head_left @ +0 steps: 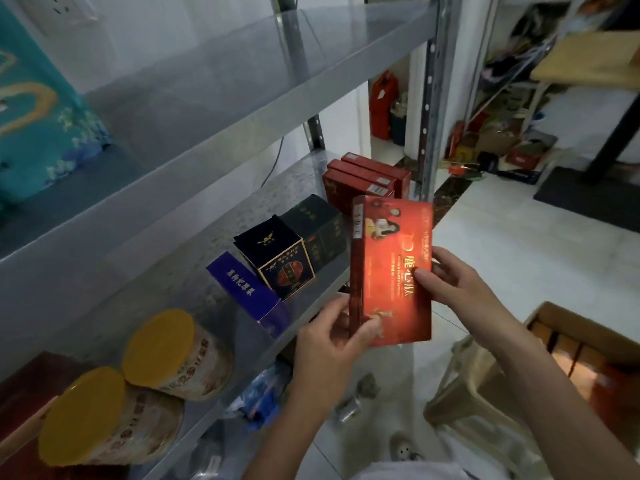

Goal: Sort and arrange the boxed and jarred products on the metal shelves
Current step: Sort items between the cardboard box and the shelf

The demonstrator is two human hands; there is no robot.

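Observation:
Both hands hold a flat red box (391,258) upright in front of the middle metal shelf (166,271). My left hand (329,344) grips its lower left corner, thumb on the front. My right hand (457,282) pinches its right edge, thumb on the printed face. On the shelf behind stand three red boxes (363,181) at the right end, two dark boxes (294,244), a purple box (242,285) lying flat, and two round jars with yellow lids (131,379) at the left.
A teal box (38,109) sits on the upper shelf. A shelf post (429,98) rises just right of the red boxes. A cardboard carton (581,344) with more boxes and a beige stool (474,382) stand on the tiled floor at the right.

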